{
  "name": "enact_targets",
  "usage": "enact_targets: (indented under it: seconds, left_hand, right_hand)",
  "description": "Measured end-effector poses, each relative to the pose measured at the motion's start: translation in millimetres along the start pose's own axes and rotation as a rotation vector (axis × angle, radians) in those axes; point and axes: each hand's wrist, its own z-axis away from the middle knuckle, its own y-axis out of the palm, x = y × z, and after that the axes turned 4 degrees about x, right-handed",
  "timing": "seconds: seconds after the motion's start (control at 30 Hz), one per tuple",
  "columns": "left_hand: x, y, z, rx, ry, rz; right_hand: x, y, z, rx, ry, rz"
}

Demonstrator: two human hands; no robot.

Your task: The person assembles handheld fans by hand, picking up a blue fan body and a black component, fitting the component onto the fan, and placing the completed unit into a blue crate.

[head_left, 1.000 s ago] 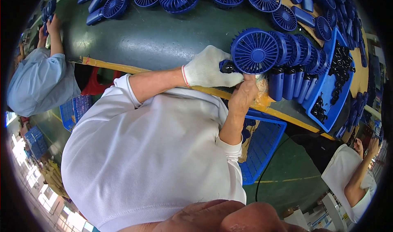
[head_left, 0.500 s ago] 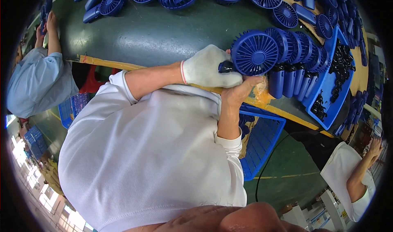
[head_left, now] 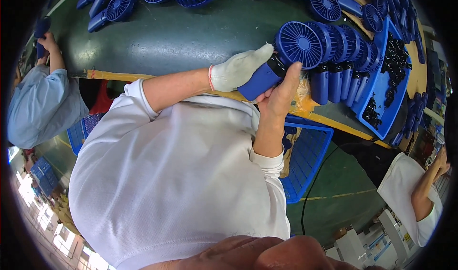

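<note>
Since the earlier frame, I see the held fan [head_left: 261,82] has swung its handle into view: the gloved left hand [head_left: 238,70] and bare right hand [head_left: 279,94] both grip it, likely steadying it from 2 sides. Beyond them spreads the workbench [head_left: 157,46]; to their right, a blue tray [head_left: 390,113], an overlapping row of fans [head_left: 319,87], probably saving room, and small black parts [head_left: 396,55], contained in that tray.

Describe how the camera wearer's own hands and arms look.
The left hand wears a white fabric glove with a reddish edge at the wrist; the right hand is bare. Both white sleeves, the left and the right, leave the forearms partly uncovered. No cables or markings show on either forearm.
</note>
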Motion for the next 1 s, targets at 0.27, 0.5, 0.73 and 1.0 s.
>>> enact_targets:
  seconds: [0.27, 0.5, 0.73, 1.0]
  left_hand:
    - [9.6, -2.6, -0.1, 0.007, -0.01, 0.112]
    - [12.3, -8.0, 7.5, -0.013, 0.373, -0.425]
    - [-0.6, -6.3, 32.2, -0.072, 0.193, -0.305]
    - [0.6, -10.3, 37.6, -0.147, 0.16, -0.321]
  right_hand:
    - [27.4, 7.5, 5.0, -0.032, -0.127, 0.448]
    - [55.8, -28.4, 2.9, 0.018, -0.843, 1.281]
    - [71.9, -65.0, -5.8, -0.181, -0.71, 1.744]
    - [69.6, -72.4, -2.2, -0.076, -0.686, 1.707]
